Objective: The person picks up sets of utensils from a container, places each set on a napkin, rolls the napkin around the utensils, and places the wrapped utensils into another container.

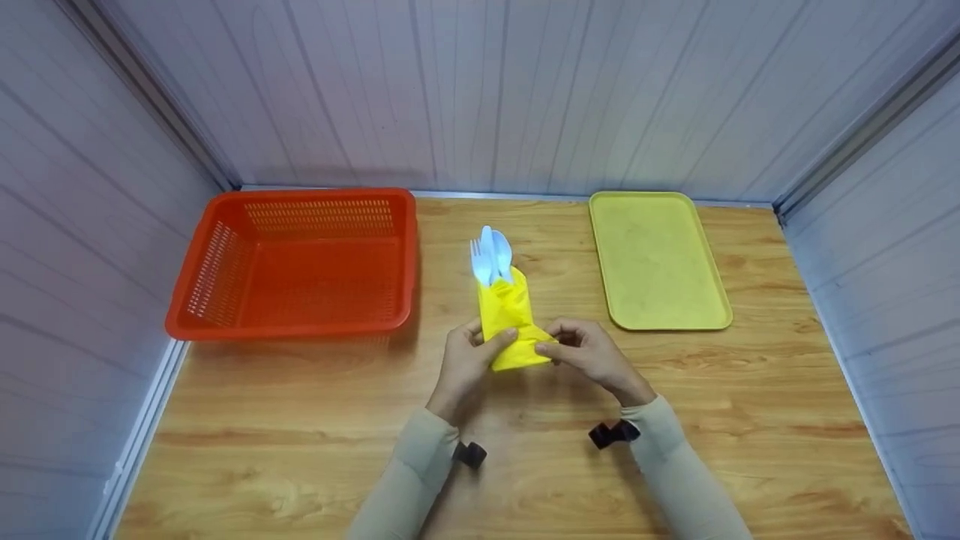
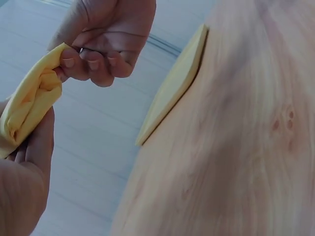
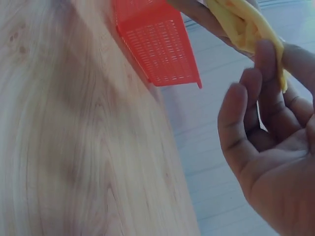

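Observation:
A yellow napkin [image 1: 504, 307] is wrapped round the handles of a pale blue fork [image 1: 481, 262], knife [image 1: 488, 251] and spoon [image 1: 502, 253], whose heads stick out at its far end. My left hand [image 1: 466, 365] grips the bundle from its left side, thumb on top. With thumb and fingers my right hand [image 1: 592, 355] pinches a loose corner of the napkin at the lower right. Both wrist views show the folded end of the napkin [image 2: 32, 101] held above the table; the cutlery is hidden there.
An orange-red perforated basket [image 1: 292, 330] stands at the back left of the wooden table [image 1: 315, 435]. At the back right lies a yellow tray [image 1: 660, 262]. Pale panelled walls [image 1: 480, 90] enclose the table at the back and both sides.

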The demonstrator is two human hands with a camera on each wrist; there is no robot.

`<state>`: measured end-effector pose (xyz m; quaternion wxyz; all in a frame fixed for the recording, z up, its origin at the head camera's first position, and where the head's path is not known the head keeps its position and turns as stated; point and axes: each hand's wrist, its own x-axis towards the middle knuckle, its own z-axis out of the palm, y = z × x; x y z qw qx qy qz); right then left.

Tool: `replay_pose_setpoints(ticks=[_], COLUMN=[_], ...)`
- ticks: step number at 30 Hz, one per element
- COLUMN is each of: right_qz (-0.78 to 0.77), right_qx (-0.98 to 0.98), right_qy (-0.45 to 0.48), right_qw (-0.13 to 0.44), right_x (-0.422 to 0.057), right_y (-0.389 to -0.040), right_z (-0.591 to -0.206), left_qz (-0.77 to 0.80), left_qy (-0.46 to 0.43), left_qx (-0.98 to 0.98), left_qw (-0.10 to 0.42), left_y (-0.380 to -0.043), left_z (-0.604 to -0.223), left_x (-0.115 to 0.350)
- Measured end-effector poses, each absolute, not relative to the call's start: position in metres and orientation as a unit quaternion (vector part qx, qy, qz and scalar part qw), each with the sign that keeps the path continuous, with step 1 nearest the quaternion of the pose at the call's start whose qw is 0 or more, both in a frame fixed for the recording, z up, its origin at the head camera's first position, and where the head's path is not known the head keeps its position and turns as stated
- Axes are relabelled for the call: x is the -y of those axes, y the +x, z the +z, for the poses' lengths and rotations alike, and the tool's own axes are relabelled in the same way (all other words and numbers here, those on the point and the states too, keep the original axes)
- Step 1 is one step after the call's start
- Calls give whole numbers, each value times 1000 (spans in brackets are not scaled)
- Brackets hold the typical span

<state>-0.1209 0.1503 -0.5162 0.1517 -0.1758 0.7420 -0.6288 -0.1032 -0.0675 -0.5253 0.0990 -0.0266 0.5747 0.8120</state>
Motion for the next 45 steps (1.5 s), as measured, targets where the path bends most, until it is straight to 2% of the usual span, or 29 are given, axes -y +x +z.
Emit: replay_pose_setpoints(ticks=[3,8,10,13,16,20,23,27,30,37,41,45], right_qz=[-613,-549,-535,-534,-542,-586,-636,-677,-683,-700,-706,-719], right_qx=[-773,-825,-829,-827,-824,-801,-765,-729,-723,-708,-703,-690], right_qy=[-142,-120,-135,-145,-135,-117,-99,-78,-76,-66,-57,-42], right_qw=[84,-55,-88,-104,-92,-30,22,60,70,61,59,72], right_x=[-146,-135,-131,-124,-118,-116,-117,-122,-123,-117,-117,-118], right_y=[-117,-110,-108,-106,-104,-101,-103,-105,-103,-94,-96,-101], right_z=[-516,-517,-518,-520,-521,-520,-518,-516,-509,-491,-501,-517], left_qz=[804,786,785,789,785,791,790,778,770,755,750,749], left_qy=[-28,-36,-32,-24,-21,-11,3,21,36,77,87,87], left_qx=[-590,-617,-617,-608,-609,-604,-609,-628,-637,-649,-651,-652], left_qw=[71,-8,-40,-82,-106,-97,-68,-17,17,58,79,79], left_y=[-101,-97,-96,-94,-94,-93,-92,-97,-105,-112,-113,-112], left_z=[-522,-521,-522,-525,-527,-518,-504,-495,-504,-515,-517,-515], left_x=[66,57,53,45,40,38,43,53,57,65,69,72])
